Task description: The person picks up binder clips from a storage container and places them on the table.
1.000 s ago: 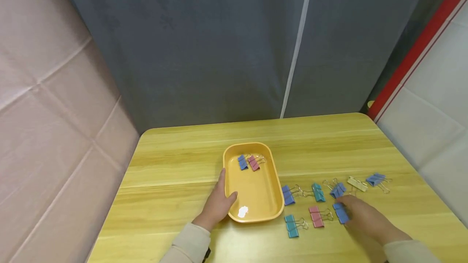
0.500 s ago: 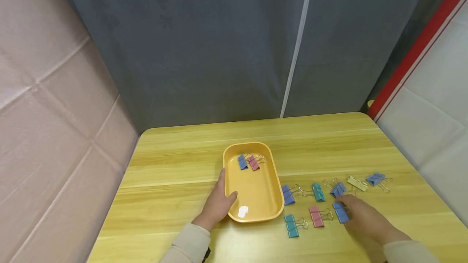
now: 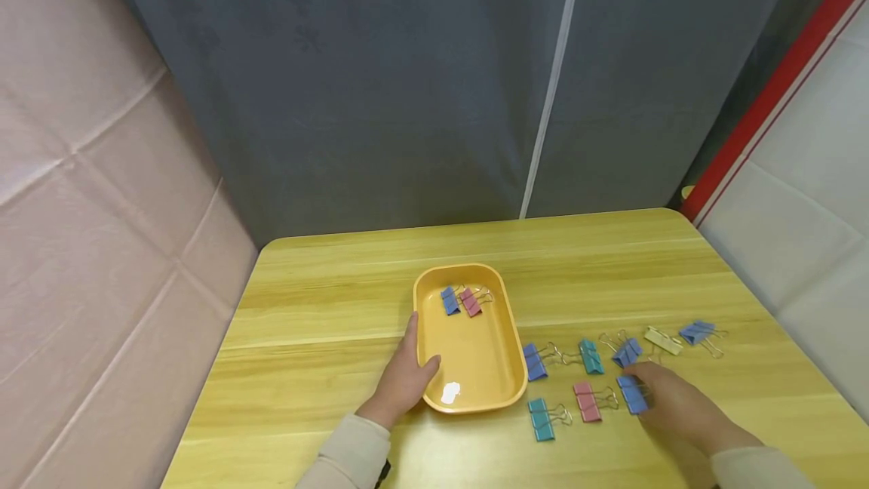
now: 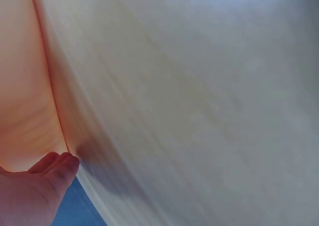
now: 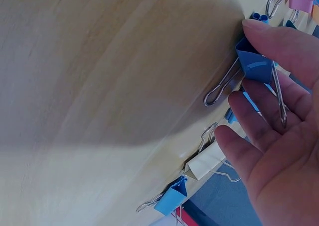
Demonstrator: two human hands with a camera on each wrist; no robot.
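Note:
A yellow tray lies on the table with a blue binder clip and a pink binder clip near its far end. My left hand grips the tray's left side, thumb over the rim and fingers along the outer wall. To the right, my right hand pinches a blue binder clip between thumb and fingers. The right wrist view shows the thumb on one end of this blue clip and the fingers at the other, its wire handles spread apart.
Loose binder clips lie right of the tray: blue, teal, teal, pink, blue, cream and blue. A dark curtain hangs behind the wooden table.

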